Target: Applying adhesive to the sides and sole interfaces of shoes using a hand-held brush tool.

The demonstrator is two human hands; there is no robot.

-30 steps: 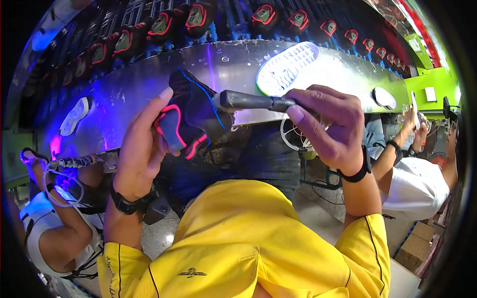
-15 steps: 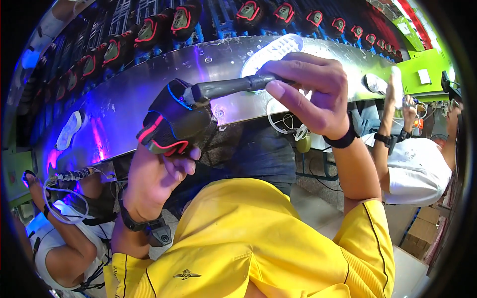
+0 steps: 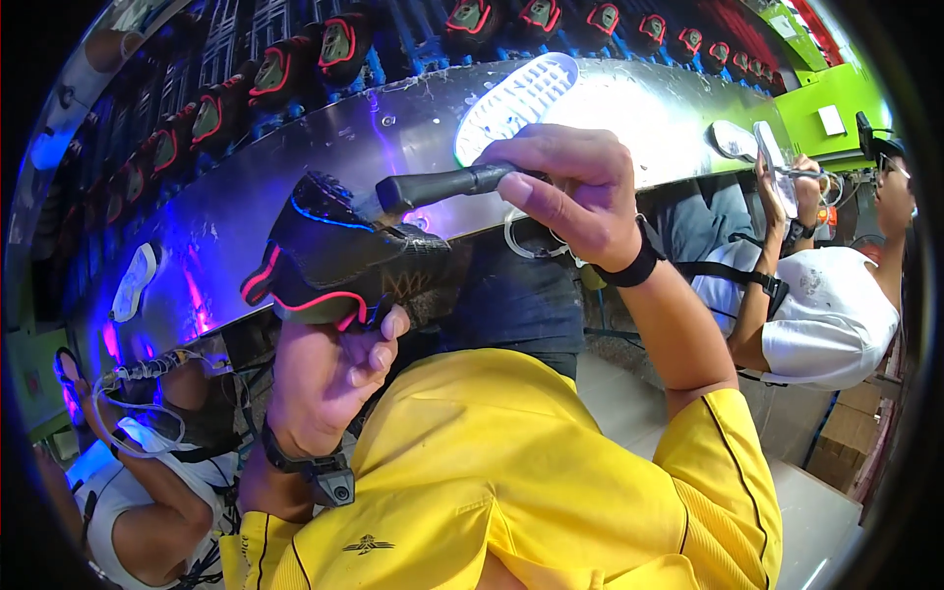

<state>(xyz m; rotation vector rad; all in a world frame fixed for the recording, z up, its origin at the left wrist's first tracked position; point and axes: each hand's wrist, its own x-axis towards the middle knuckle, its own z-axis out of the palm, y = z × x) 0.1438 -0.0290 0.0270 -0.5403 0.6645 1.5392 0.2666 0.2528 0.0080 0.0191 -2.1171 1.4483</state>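
My left hand (image 3: pixel 329 383) is closed around the lower part of a black shoe upper (image 3: pixel 324 251), which has red trim and a thin blue line along its edge. The upper is held tilted above the near side of the bench. My right hand (image 3: pixel 580 197) pinches a dark-handled brush (image 3: pixel 438 189) between thumb and fingers. At the brush's left end, pale bristles meet the rim of the upper near the blue line. Behind my right hand a white shoe sole (image 3: pixel 513 106) lies tread up on the metal bench (image 3: pixel 418 123).
Beyond the bench, a rack carries a row of black shoe uppers (image 3: pixel 339 44) with red trim. Another white sole (image 3: pixel 135 282) lies at the left. On the right, a co-worker in white (image 3: pixel 831 320) holds a white sole (image 3: pixel 774 162); another person (image 3: pixel 147 501) sits at lower left.
The shoe upper has turned in my left hand, showing more of its side, and shifted slightly left. My right hand and brush moved left and a little down, bristles still at the rim.
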